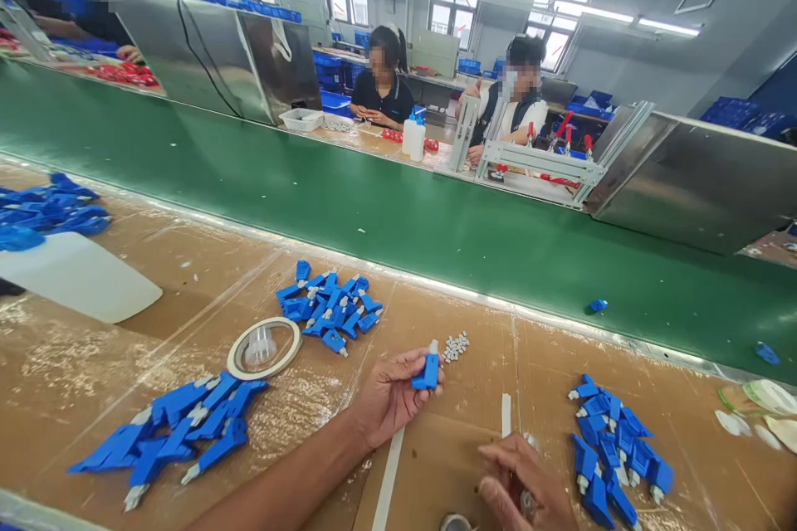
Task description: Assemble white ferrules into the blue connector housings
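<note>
My left hand (398, 394) is closed around a small blue plastic part (427, 373), held with its pale grey tip upward above the workbench. Just beyond it on the bench is a little heap of small grey pieces (455, 347). My right hand (529, 485) is low in the view, with bent fingers, thumb and forefinger apart at their tips. Something clear and shiny shows beside and between its fingers; its kind is hidden. A round metal-rimmed object (456, 523) lies near that hand, cut off by the bottom edge.
Blue parts form piles at centre (333, 303), left (180, 423) and right (616, 448). A tape roll (265, 348) encircles a clear plastic piece. A green conveyor belt (386, 216) runs behind the bench, with co-workers (383, 91) and a metal frame (541, 162) across it.
</note>
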`<control>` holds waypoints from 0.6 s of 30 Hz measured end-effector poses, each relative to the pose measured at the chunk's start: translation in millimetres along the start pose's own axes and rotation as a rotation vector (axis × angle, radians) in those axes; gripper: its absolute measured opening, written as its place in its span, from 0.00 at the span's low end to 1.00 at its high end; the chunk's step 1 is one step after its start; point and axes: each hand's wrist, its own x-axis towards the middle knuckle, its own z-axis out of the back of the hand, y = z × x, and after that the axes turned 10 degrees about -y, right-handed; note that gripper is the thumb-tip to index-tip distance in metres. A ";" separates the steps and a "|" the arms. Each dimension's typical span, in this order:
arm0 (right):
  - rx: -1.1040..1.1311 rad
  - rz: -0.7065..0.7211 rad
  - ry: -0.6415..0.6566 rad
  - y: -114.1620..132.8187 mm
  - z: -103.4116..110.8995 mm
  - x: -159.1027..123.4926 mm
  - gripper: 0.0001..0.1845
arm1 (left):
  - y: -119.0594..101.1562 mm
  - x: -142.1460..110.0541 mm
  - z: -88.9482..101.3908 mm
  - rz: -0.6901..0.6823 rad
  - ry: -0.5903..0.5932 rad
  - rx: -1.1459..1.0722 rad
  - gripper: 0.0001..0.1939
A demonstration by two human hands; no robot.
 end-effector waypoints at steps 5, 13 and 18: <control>-0.214 0.097 -0.100 -12.4 -17.4 71.1 0.12 | -17.1 8.2 1.8 -0.165 -0.209 -0.177 0.06; -0.316 0.242 -0.034 -22.9 -38.2 110.3 0.15 | -0.7 16.7 0.7 -0.113 -0.227 -0.142 0.03; -0.445 0.241 0.054 -20.3 -41.5 120.2 0.15 | 1.3 18.1 0.8 -0.097 -0.219 -0.105 0.03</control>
